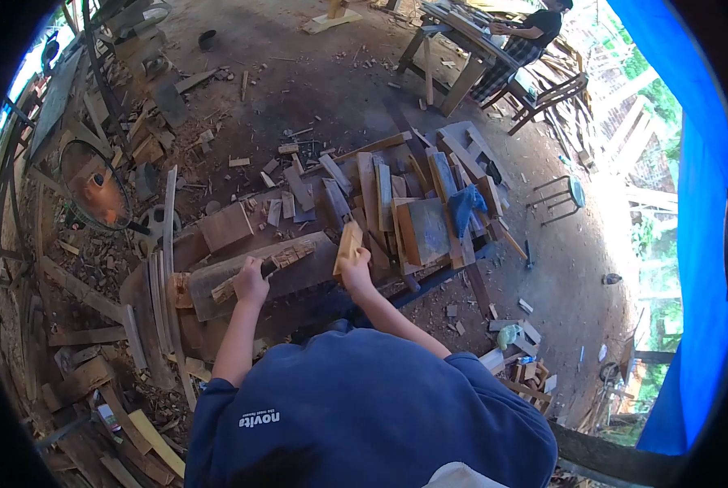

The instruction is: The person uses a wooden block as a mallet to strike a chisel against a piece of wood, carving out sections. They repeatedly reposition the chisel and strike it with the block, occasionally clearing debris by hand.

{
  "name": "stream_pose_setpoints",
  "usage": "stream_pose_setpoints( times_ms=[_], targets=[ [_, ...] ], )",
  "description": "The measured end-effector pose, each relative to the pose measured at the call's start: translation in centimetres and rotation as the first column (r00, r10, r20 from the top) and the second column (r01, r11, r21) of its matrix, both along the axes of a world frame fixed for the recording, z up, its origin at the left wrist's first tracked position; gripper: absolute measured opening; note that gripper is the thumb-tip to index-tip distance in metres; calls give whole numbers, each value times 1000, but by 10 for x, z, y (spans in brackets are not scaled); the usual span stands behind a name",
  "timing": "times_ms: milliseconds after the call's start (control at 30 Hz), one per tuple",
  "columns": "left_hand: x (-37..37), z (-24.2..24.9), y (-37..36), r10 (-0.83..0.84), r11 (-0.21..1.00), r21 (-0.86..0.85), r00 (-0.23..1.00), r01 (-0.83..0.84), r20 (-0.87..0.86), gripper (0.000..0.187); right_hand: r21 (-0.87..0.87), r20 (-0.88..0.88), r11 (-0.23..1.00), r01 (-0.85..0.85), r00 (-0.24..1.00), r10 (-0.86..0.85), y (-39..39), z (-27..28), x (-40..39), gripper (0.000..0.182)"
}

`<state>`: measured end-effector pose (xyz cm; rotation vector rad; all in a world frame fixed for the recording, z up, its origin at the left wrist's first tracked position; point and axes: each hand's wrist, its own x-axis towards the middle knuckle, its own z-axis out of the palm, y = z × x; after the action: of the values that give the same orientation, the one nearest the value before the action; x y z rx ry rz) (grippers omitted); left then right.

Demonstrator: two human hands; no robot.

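My left hand (251, 281) is closed around something dark, beside a rough, bark-edged strip of wood (293, 254) that lies slantwise over a wide plank (307, 275). The dark thing is mostly hidden by my fingers. To the right, my right hand (355, 268) grips a short, light-coloured wood block (348, 244), which it holds tilted up above the bench. Just beyond the block stand and lean several cut boards (369, 187). A flat brown board (226, 227) lies past my left hand.
A blue cloth (465, 207) lies on the stacked boards at right. A round fan (95, 185) stands at left. Long thin slats (168, 260) rise beside the bench's left end. A green stool (576, 192) is at right. Another person (535, 37) sits at a table (471, 41).
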<state>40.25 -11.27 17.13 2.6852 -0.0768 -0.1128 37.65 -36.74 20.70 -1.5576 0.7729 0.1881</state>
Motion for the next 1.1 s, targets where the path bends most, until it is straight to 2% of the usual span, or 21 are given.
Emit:
stream_pose_setpoints(
  times_ms=[33, 67, 133, 167, 200, 233, 267, 333, 367, 433, 467, 533, 633, 667, 733, 867, 933, 967, 1000, 1067, 1100],
  targets=[
    [2, 1, 1, 0, 1000, -2, 1000, 0, -4, 32, -50, 115, 995, -91, 989, 96, 2, -12, -4, 67],
    [3, 4, 1, 42, 998, -52, 999, -44, -34, 33, -341, 206, 928, -146, 952, 226, 9, -29, -9, 68],
    [5, 2, 2, 81, 991, -101, 994, -87, -69, 34, -423, 327, 887, -184, 882, 339, 27, -17, -10, 71],
    [7, -1, 4, 136, 967, -205, 987, -150, -82, 37, -423, 325, 887, -184, 883, 338, 32, -16, -9, 71],
    [10, -3, 7, 188, 929, -304, 977, -210, -99, 39, -509, 302, 808, -295, 819, 489, 36, -15, -7, 72],
    [13, -5, 10, 218, 934, -269, 971, -236, -95, 41, -589, 264, 707, -391, 734, 626, 40, -14, -5, 73],
    [16, -5, 10, 215, 935, -268, 972, -233, -95, 41, -588, 265, 709, -389, 736, 623, 42, -16, -3, 73],
    [22, -3, 12, 272, 950, -58, 906, -306, -325, 42, -728, 149, 507, -461, 616, 774, 47, -20, 2, 76],
    [23, 4, 10, 276, 949, -55, 906, -309, -322, 42, -728, 153, 509, -460, 613, 775, 49, -24, 5, 76],
    [20, 26, 0, 259, 962, -3, 914, -273, -313, 46, -766, -14, 364, -529, 580, 815, 52, -30, 8, 78],
    [20, 29, -5, 263, 961, -1, 912, -277, -313, 46, -765, -13, 363, -531, 576, 817, 54, -25, 11, 78],
    [23, 31, -11, 303, 952, 76, 881, -296, -363, 48, -665, -241, 248, -705, 516, 822, 55, -7, 18, 82],
    [29, 19, -12, 329, 943, 77, 866, -325, -376, 50, -627, -338, 210, -750, 505, 794, 62, -1, 24, 85],
    [32, 14, -9, 326, 944, 75, 868, -322, -374, 50, -629, -337, 212, -748, 508, 793, 61, -1, 25, 85],
    [37, 4, 0, 337, 930, 33, 809, -367, -482, 51, -635, -352, 181, -751, 491, 797, 62, -1, 24, 85],
    [42, -19, 5, 340, 924, 24, 796, -380, -500, 46, -617, -345, 197, -762, 487, 802, 61, -2, 25, 85],
    [46, -2, 5, 265, 859, -166, 699, -484, -664, 35, -609, -341, 209, -765, 490, 802, 61, -6, 27, 86],
    [44, 7, 0, 271, 849, -216, 749, -482, -605, 28, -604, -343, 203, -771, 481, 807, 61, -4, 29, 86],
    [45, -1, -1, 281, 844, -209, 740, -493, -610, 28, -577, -371, 206, -791, 478, 796, 61, -2, 30, 90],
    [47, -21, 1, 239, 837, -335, 839, -434, -490, 25, -532, -401, 195, -824, 448, 799, 63, -1, 32, 94],
    [48, -21, -1, 215, 796, -394, 823, -459, -526, 27, -570, -392, 188, -800, 466, 793, 64, -4, 32, 90]
  ],
)
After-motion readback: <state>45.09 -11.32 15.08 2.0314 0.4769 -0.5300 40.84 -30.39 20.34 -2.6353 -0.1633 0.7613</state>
